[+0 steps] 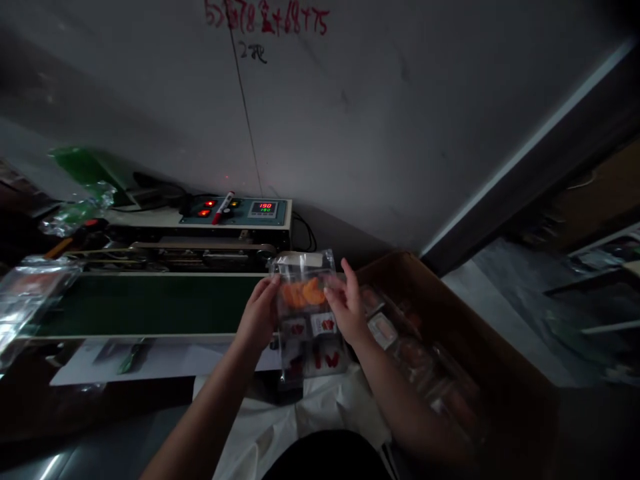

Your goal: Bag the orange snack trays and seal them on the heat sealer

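A clear plastic packet (311,337) hangs upright between my hands at the right end of the conveyor belt. Orange round pieces show in its upper part, with small white-and-red labels and red pieces lower down. My left hand (261,310) pinches the packet's left edge, thumb on the front. On its right side, my right hand (347,303) grips the packet with the thumb in front, while the index finger points up. Just right of that hand, similar clear packets (413,357) lie in a cardboard box (480,373).
A band sealing machine with a lit control panel (235,211) stands against the wall, a red marker (223,208) lying on it. Its green conveyor belt (165,303) runs left, where another plastic packet (37,293) rests. Black cables (305,230) hang at the machine's right end.
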### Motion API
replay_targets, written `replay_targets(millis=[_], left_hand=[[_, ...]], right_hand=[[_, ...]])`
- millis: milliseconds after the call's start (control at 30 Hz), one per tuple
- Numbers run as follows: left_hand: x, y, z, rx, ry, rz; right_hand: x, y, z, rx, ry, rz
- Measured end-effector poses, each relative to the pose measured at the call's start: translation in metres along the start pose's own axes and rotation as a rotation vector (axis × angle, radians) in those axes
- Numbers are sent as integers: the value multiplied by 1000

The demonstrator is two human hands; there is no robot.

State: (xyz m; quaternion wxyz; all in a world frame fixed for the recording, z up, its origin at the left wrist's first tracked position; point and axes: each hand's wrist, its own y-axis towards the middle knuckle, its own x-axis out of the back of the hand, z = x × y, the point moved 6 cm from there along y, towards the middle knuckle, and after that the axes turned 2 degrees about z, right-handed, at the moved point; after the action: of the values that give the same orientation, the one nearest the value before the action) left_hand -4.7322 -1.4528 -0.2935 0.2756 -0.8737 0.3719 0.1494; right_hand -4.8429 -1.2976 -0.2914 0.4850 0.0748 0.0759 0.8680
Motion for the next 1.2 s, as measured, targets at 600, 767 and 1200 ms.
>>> replay_targets(millis=[600,767,1200], left_hand=[[24,42,5,-26,176,-66],[20,47,10,-97,139,-161],[28,85,11,109,-30,-284]], right_hand=[[5,-2,-26,289,-331,-52],[2,-4,-31,252,-288,-127],[-18,16,-42,191,-359,-234]])
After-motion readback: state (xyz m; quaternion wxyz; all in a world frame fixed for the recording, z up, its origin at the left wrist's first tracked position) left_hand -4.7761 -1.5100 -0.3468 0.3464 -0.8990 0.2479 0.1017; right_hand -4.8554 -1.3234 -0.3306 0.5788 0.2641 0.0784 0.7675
